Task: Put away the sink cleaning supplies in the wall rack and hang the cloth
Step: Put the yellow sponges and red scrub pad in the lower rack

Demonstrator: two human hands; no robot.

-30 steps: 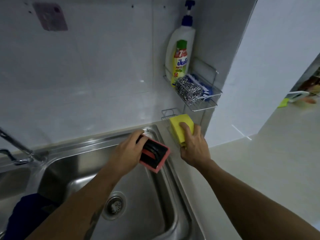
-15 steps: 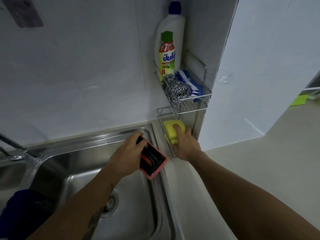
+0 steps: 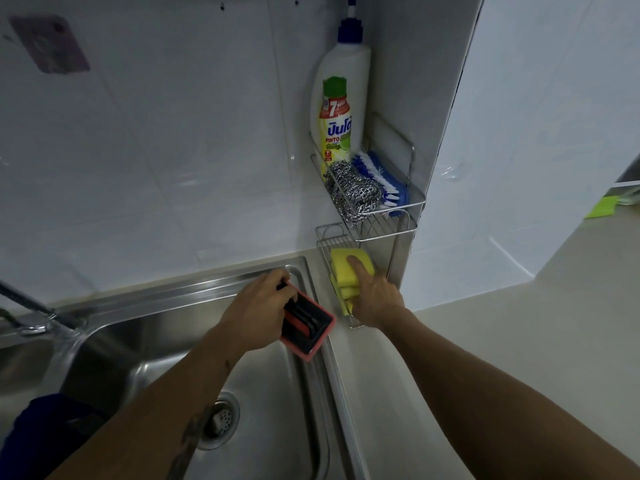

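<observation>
My right hand [image 3: 375,301] holds a yellow sponge [image 3: 341,271] in the lower tier of the wire wall rack [image 3: 412,203], with the index finger straight along the sponge's top. My left hand [image 3: 258,315] grips the black handle of a pink-edged scrubber [image 3: 311,332] above the sink's right rim. The upper tier holds a dish soap bottle [image 3: 341,109], a steel wool pad [image 3: 353,190] and a blue brush [image 3: 381,174]. A dark blue cloth [image 3: 52,434] lies at the sink's lower left.
The steel sink [image 3: 138,358] has a drain [image 3: 220,419] and a faucet [image 3: 34,306] on the left. A pinkish adhesive pad [image 3: 50,43] sticks to the tiled wall at the upper left. A pale counter [image 3: 485,341] runs right of the sink, with a green item [image 3: 601,207] far right.
My right hand carried the yellow sponge from in front of the rack down into its lower tier. My left hand kept hold of the scrubber and stayed above the sink.
</observation>
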